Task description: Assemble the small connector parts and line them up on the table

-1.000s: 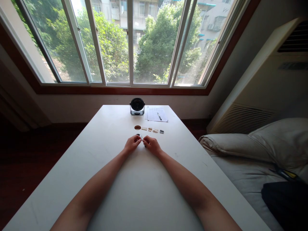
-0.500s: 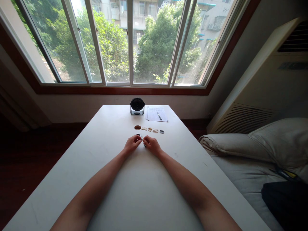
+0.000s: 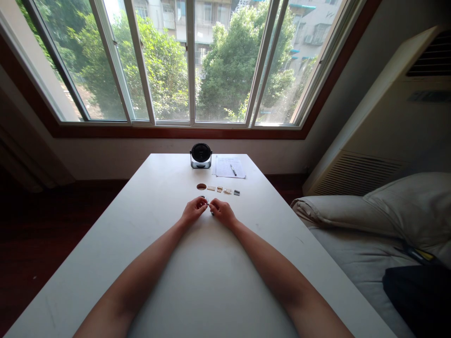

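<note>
Over the white table (image 3: 211,272), my left hand (image 3: 193,209) and my right hand (image 3: 222,211) meet fingertip to fingertip. Both are closed in a pinch around something small, with a thin pale strand (image 3: 207,201) showing between them. What it is stays too small to make out. A dark bit shows just beyond the left fingertips, and another under the right fingers. Past the hands lies a row of small parts: a beige dotted piece (image 3: 211,188), a brown-and-white piece (image 3: 220,189), pale pieces (image 3: 228,191) and a dark grey piece (image 3: 237,192).
A round brown-rimmed hole or disc (image 3: 201,187) is left of the row. Farther back stand a black round device on a stand (image 3: 200,154) and paper sheets (image 3: 225,164) with a pen (image 3: 233,170). A sofa (image 3: 345,239) flanks the table's right side; a window is ahead.
Both hands keep nearly the same place and pinch. The dark bit beyond my left fingertips shows slightly less than before.
</note>
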Motion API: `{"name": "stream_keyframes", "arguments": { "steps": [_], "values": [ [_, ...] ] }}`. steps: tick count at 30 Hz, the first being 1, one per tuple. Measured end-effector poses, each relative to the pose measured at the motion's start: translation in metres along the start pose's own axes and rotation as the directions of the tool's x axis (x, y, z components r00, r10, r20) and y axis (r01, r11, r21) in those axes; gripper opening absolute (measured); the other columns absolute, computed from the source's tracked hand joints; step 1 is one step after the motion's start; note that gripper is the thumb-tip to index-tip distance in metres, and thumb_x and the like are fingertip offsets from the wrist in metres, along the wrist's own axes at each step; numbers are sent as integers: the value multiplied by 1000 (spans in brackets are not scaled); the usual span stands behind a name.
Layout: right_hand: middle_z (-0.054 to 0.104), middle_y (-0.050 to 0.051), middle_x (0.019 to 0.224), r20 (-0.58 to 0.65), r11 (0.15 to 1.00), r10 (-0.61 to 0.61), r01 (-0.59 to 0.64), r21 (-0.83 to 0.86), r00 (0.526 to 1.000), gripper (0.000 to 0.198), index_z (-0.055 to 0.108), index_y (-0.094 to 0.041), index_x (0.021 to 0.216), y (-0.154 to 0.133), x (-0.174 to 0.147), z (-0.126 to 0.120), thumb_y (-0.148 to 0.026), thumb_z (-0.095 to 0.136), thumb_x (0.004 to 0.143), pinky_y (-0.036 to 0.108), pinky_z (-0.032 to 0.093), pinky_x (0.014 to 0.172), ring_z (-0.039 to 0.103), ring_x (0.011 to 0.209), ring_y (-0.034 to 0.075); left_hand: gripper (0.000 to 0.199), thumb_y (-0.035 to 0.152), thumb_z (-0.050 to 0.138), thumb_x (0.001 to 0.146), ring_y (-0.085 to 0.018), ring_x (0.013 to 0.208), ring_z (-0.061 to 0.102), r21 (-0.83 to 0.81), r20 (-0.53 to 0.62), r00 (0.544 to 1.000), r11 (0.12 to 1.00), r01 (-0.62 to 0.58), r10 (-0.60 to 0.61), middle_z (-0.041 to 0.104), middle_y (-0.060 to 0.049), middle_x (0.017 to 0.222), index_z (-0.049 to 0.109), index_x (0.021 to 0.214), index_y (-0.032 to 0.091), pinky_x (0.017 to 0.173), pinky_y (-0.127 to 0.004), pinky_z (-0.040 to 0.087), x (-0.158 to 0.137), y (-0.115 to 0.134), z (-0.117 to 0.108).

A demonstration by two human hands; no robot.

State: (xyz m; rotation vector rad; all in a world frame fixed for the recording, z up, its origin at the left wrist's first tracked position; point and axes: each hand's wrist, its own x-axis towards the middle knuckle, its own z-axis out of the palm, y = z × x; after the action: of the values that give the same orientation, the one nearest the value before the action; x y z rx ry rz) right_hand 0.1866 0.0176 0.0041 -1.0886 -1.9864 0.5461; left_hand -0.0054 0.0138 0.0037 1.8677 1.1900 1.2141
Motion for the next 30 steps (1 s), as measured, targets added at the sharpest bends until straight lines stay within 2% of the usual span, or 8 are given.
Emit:
{"name": "stream_keyframes", "arguments": {
  "steps": [20, 27, 30],
  "values": [
    [65, 0, 68, 0, 1000, 19, -19, -15, 1000, 28, 61, -21, 78, -3, 0, -3, -36, 47, 96, 23, 40, 63, 54, 61, 13, 22, 40, 60, 87, -16, 74, 61, 15, 13, 1000, 1000, -13, 13, 70, -3, 86, 69, 92, 20, 70, -28, 48, 0, 2, 0],
    [67, -1, 73, -44, 1000, 2, -1, 17, 999, 16, 63, -23, 99, -3, 0, -1, -34, 54, 91, 24, 43, 65, 57, 63, 14, 24, 42, 58, 88, -15, 72, 59, 32, -1, 1000, 999, -12, 12, 69, -3, 82, 68, 91, 20, 69, -28, 47, 0, 4, -1],
    [68, 0, 75, -43, 1000, -3, 5, 26, 999, 16, 62, -23, 100, -4, 0, -1, -33, 55, 89, 25, 44, 66, 58, 65, 14, 26, 43, 57, 88, -15, 69, 58, 31, -2, 1000, 999, 14, -14, 67, -2, 78, 68, 88, 19, 66, -27, 46, 0, 3, -1]
  ]
}}
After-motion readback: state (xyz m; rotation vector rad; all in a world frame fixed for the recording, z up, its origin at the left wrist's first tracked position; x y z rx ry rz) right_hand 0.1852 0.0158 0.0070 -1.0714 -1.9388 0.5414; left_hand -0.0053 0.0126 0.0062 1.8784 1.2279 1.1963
